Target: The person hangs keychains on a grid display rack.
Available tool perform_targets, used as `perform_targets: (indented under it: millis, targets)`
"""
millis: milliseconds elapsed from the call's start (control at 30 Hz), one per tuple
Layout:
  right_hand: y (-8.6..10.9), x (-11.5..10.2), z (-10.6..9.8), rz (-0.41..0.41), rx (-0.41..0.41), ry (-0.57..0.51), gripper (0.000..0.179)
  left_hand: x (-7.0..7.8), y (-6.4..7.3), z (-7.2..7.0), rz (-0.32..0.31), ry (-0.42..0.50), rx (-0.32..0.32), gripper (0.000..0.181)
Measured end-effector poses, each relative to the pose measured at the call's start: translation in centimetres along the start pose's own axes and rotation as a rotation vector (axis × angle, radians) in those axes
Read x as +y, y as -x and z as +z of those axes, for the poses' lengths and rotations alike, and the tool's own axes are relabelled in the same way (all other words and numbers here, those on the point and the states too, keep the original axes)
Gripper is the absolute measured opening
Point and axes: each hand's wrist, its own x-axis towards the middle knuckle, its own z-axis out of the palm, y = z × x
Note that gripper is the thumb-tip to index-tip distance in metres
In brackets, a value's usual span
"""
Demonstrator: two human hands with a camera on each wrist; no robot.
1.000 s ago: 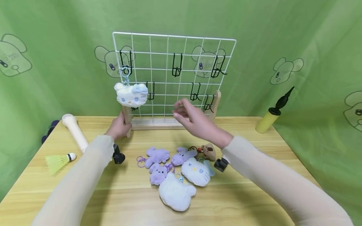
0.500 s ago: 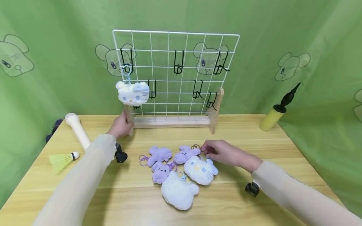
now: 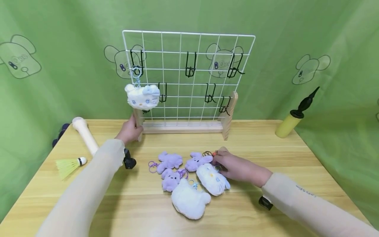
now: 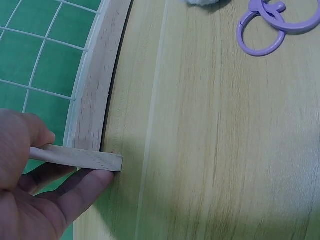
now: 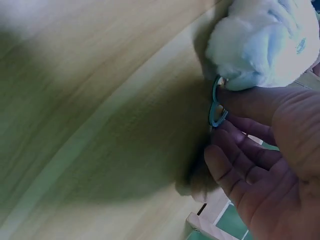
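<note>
My left hand (image 3: pixel 130 130) grips the wooden end post (image 4: pixel 85 158) of a white wire grid rack (image 3: pixel 189 69), thumb on one side and fingers on the other. On the table, my right hand (image 3: pixel 237 164) pinches the light-blue ring (image 5: pixel 216 107) of a white cat plush keychain (image 3: pixel 212 179). That plush lies tilted beside the fingers. Past the fingertips, the brown plush keychain is mostly hidden by the hand; its dark ring (image 3: pixel 207 153) shows. A similar white cat plush (image 3: pixel 143 97) hangs from the rack's upper left hook.
Several purple plush keychains (image 3: pixel 170 161) and a white plush lying face down (image 3: pixel 189 200) are beside the right hand. Black hooks (image 3: pixel 190 67) dot the grid. A white club-shaped object (image 3: pixel 86 134) and yellow shuttlecock (image 3: pixel 69 166) lie left; a yellow hand pump (image 3: pixel 288 124) stands right.
My right hand has come down from in front of the rack to the plush pile and taken the white cat plush's ring, tilting the plush. My left hand keeps its grip on the post.
</note>
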Motion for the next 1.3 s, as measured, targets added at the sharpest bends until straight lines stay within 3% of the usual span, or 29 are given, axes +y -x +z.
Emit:
perform_targets:
  millis: [200, 500, 800, 1167, 1300]
  targets:
    - [-0.1, 0.1, 0.0, 0.056, -0.004, -0.074, 0.018, 0.1, 0.0, -0.1, -0.007, -0.010, 0.001, 0.081]
    - [0.8, 1.3, -0.6, 0.039, -0.026, -0.210, 0.008, 0.1, -0.4, 0.0, -0.004, -0.011, 0.009, 0.083]
    - [2.1, 2.1, -0.9, 0.070, 0.001, -0.429, 0.008, 0.2, -0.2, 0.0, -0.014, -0.010, 0.000, 0.081]
    - [2.0, 2.4, -0.5, 0.207, 0.044, -0.992, 0.028, 0.1, -0.2, 0.1, -0.013, 0.000, 0.004, 0.083]
    - [1.6, 2.1, -0.4, 0.187, 0.072, -1.189, 0.024, 0.1, 0.0, 0.1, -0.018, 0.005, 0.001, 0.082]
